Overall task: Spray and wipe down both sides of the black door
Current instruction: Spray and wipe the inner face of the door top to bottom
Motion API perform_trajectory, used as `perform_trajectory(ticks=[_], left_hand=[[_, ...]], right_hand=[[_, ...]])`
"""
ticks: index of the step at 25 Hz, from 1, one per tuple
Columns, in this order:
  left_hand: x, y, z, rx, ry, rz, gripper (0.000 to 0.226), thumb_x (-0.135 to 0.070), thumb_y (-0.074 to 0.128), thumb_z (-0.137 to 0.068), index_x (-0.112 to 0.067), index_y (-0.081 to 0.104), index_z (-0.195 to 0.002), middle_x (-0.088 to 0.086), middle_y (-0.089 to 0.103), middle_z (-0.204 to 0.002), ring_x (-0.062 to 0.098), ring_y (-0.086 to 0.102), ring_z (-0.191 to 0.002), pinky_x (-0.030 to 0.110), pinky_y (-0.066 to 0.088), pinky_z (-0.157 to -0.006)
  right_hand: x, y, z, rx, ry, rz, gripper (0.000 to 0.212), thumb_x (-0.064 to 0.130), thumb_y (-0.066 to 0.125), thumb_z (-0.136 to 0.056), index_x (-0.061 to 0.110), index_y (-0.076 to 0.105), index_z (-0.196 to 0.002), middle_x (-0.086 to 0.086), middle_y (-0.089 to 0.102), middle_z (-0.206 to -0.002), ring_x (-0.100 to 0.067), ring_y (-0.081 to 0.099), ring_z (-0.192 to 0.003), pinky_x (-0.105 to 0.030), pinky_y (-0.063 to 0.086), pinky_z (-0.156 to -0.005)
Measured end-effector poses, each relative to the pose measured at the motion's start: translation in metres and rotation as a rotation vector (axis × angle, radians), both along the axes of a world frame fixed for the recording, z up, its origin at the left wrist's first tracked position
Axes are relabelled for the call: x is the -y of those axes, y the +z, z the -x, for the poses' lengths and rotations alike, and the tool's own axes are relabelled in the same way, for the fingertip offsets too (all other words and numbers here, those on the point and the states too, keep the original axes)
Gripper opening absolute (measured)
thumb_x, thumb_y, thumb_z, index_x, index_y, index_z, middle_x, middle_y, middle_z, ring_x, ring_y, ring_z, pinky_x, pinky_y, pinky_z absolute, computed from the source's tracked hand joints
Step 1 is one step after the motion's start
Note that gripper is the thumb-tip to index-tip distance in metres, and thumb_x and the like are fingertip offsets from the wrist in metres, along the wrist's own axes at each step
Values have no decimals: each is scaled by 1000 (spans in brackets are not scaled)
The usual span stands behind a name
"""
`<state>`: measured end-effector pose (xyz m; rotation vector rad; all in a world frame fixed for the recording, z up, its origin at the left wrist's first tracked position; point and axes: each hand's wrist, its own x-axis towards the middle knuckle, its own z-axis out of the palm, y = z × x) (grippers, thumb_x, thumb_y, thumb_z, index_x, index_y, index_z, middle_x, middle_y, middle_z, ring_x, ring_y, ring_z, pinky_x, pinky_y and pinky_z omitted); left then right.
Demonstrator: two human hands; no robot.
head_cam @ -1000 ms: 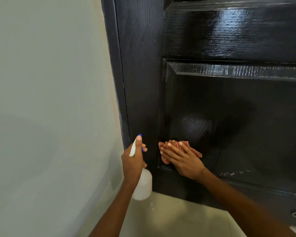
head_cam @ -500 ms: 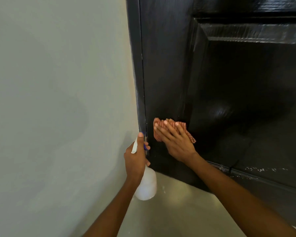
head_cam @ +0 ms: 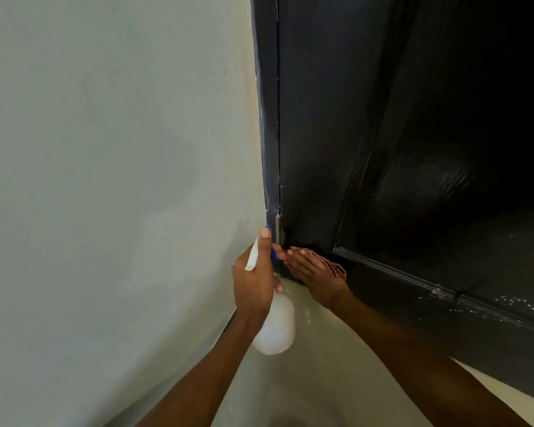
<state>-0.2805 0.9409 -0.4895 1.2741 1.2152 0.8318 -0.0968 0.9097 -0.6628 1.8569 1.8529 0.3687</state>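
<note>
My left hand (head_cam: 253, 285) curls its grip round one translucent plastic spray bottle (head_cam: 275, 328); my right hand (head_cam: 316, 278) presses one ribbed reddish cloth (head_cam: 333, 266) flat-fingered against the glossy, grained black door (head_cam: 383, 149).

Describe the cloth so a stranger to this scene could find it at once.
Start at the black door on the right and follow its left edge down nearly to the floor. There the right hand presses a cloth flat against the door's bottom corner. It is the only reddish-orange, patterned thing here, unlike the white spray bottle gripped by the left hand beside it.
</note>
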Motion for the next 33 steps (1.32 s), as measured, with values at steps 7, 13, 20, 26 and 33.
perform_trajectory(ticks=[7, 13, 20, 26, 33], left_hand=[[0, -5, -4, 40, -36, -18, 67, -72, 38, -83, -14, 72, -85, -4, 74, -77, 19, 60, -49, 22, 53, -48], [-1, 8, 3, 54, -19, -19, 63, -65, 38, -96, -13, 70, -84, -2, 75, -81, 20, 58, -46, 21, 52, -49], [0, 13, 4, 15, -31, -48, 57, -65, 37, -96, -21, 67, -74, -5, 72, -73, 19, 59, -47, 30, 55, -57], [-4, 15, 9, -16, 9, -14, 66, -72, 34, -86, -17, 70, -85, -1, 70, -76, 17, 63, -58, 23, 55, -54], [8, 26, 7, 12, -10, -40, 54, -65, 38, -92, -22, 64, -73, -8, 63, -59, 4, 54, -35, 11, 44, -41]], right_hand=[[-10, -42, 16, 64, -49, 164, 102, 8, 59, -98, 0, -27, -153, -17, -30, -164, -27, -21, -154, -36, -16, -118], [85, -59, -39, -22, -61, 115, 111, 14, 82, -77, 16, 14, -164, -8, -4, -173, -25, -8, -159, -41, -24, -123], [75, -46, -20, -43, 22, -11, 97, 19, 63, -95, 14, -5, -163, -9, -27, -168, -28, -24, -154, -46, -37, -113], [-5, -1, 15, -28, 20, -79, 71, 17, 34, -106, 15, -10, -161, -7, -33, -160, -26, -38, -144, -44, -47, -101], [2, 50, 2, -66, 68, -220, 74, 22, 41, -104, 17, -6, -162, -5, -18, -168, -24, -31, -151, -42, -36, -114]])
